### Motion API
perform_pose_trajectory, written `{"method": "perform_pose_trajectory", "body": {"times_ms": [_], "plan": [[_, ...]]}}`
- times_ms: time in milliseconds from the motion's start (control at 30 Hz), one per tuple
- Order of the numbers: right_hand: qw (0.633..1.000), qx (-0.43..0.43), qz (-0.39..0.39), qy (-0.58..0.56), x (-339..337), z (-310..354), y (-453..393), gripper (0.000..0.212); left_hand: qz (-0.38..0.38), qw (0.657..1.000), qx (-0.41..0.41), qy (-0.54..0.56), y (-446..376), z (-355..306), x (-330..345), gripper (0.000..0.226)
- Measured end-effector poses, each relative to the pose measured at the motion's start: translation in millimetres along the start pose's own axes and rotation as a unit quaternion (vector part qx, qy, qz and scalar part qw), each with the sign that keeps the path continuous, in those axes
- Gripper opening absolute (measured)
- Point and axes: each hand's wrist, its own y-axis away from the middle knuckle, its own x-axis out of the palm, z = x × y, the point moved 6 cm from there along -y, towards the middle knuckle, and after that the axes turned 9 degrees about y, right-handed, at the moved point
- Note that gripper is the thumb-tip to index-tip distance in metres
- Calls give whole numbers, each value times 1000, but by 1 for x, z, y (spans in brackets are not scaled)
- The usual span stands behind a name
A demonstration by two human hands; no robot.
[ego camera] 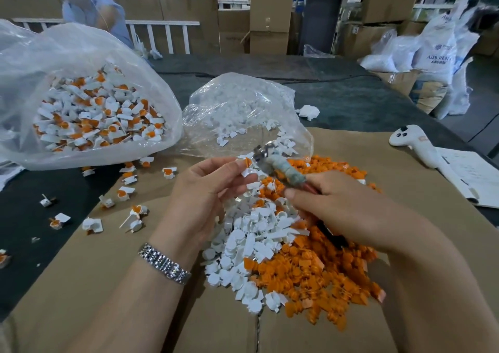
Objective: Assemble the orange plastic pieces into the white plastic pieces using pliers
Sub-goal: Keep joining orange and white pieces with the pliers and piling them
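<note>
our left hand (213, 188) pinched a white piece (247, 167) with an orange insert, just left of the pliers (280, 167). our right hand (334, 212) gripped the pliers, their long axis slanting up-left, the head almost touching the piece.

White handheld controller with dark buttons (414, 144) lies on flattened brown cardboard sheet (108, 258) beside white printed papers (475, 174), stacked brown cardboard boxes (270, 19) and white woven sacks (434, 53) behind the dark bench (337, 101).
</note>
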Motion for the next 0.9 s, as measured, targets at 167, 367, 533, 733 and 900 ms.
{"method": "perform_pose_trajectory", "body": {"times_ms": [167, 367, 533, 733, 900], "plan": [[998, -19, -62, -3, -5, 12, -4, 27, 6, 1000, 4, -26, 0, 0, 1, 15], [984, 7, -153, -96, 2, 16, -22, 28, 26, 975, 84, -204, 8, 1, 8, 3], [974, 18, -215, -74, 7, 11, -27, 30, 24, 945, 136, -297, 12, -2, 14, 4], [970, 9, -219, -103, 1, 7, -22, 24, -11, 943, 135, -304, 9, -3, 9, 1], [965, 6, -225, -135, -4, -1, -19, 18, -19, 967, 102, -235, 8, -3, 3, 7]]}}
